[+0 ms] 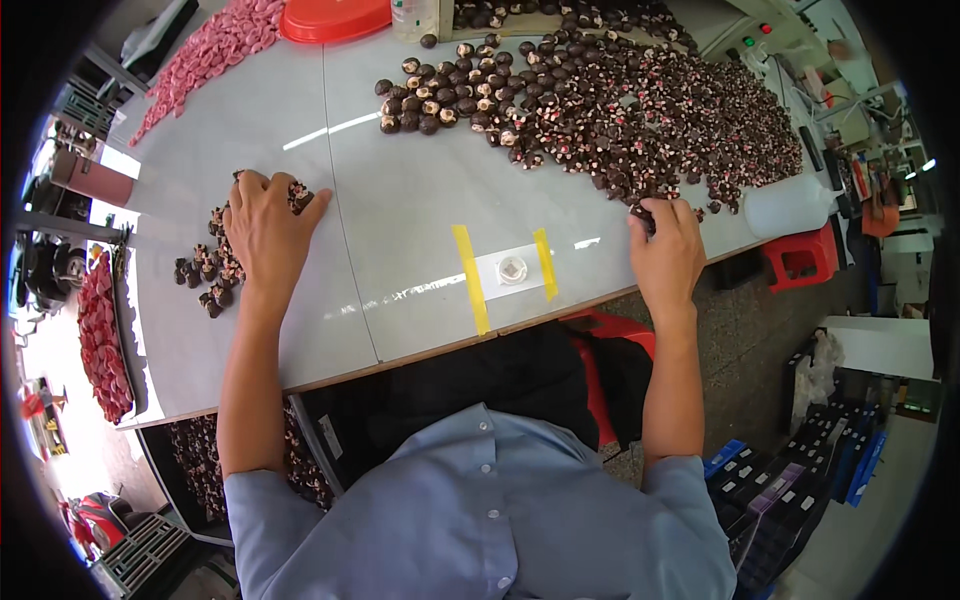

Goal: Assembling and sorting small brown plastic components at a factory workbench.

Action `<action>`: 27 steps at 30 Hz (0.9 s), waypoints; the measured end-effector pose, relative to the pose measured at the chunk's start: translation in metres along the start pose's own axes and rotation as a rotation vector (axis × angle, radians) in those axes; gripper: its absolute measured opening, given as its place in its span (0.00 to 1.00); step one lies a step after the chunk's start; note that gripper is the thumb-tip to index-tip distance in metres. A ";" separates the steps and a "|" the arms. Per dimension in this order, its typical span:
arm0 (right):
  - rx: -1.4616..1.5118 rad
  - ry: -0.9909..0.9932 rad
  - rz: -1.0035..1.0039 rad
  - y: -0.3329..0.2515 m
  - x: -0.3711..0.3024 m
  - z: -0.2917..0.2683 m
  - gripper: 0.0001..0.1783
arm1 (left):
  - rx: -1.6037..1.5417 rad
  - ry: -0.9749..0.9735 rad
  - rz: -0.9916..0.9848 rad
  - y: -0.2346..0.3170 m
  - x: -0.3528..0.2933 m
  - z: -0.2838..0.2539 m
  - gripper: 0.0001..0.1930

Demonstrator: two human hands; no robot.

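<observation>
At the left of the table, my left hand [268, 225] rests over a small group of dark brown pieces with pale pinkish parts [208, 264]. Its thumb stretches away from the bent fingers, and some pieces show between thumb and forefinger. On the right, my right hand [668, 245] pinches a small dark brown piece [643, 217] between thumb and fingers. It is at the near edge of a large heap of similar small pieces [650, 120]. Between my hands, a small round whitish part [511, 269] sits on a white card held down by yellow tape strips [470, 280].
Larger round dark pieces [440, 95] lie at the heap's left. Pink pieces [215, 50] and a red lid [335, 18] are at the far left. A translucent white container [790, 207] stands at the right edge, above a red stool [808, 258]. A dark bin of pieces [195, 460] is below left.
</observation>
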State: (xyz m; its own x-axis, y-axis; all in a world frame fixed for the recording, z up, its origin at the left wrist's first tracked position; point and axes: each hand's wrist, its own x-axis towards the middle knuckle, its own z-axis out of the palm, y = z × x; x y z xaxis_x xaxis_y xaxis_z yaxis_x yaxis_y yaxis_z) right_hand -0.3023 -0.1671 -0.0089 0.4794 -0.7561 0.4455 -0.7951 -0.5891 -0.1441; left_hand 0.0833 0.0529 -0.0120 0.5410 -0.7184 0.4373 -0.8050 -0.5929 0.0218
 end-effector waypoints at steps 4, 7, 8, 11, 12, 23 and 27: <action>0.011 0.028 -0.036 0.005 -0.006 0.007 0.11 | 0.041 0.004 -0.043 -0.016 -0.006 0.002 0.24; 0.071 0.095 -0.143 -0.002 -0.008 0.008 0.10 | 0.051 -0.130 -0.174 -0.019 -0.005 -0.007 0.26; 0.087 0.095 -0.145 -0.004 -0.011 0.009 0.10 | 0.066 -0.129 -0.178 -0.020 -0.006 -0.008 0.26; 0.176 0.106 -0.162 -0.005 -0.017 0.007 0.10 | 0.062 -0.010 -0.095 -0.018 -0.008 0.002 0.30; 0.228 0.068 -0.132 -0.002 -0.019 0.007 0.10 | 0.067 -0.009 -0.095 -0.010 -0.004 0.003 0.30; 0.317 -0.071 0.026 -0.021 -0.014 0.015 0.12 | -0.574 -0.010 0.608 0.154 0.068 0.041 0.21; 0.311 -0.065 0.000 -0.026 -0.017 0.014 0.14 | -0.536 -0.054 0.709 0.161 0.077 0.048 0.19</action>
State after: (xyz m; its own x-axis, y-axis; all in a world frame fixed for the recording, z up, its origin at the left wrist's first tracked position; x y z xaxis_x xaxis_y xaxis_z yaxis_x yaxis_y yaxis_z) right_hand -0.2842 -0.1427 -0.0251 0.5102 -0.7669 0.3893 -0.6485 -0.6404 -0.4116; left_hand 0.0074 -0.1159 -0.0182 -0.1279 -0.8761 0.4649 -0.9533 0.2379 0.1861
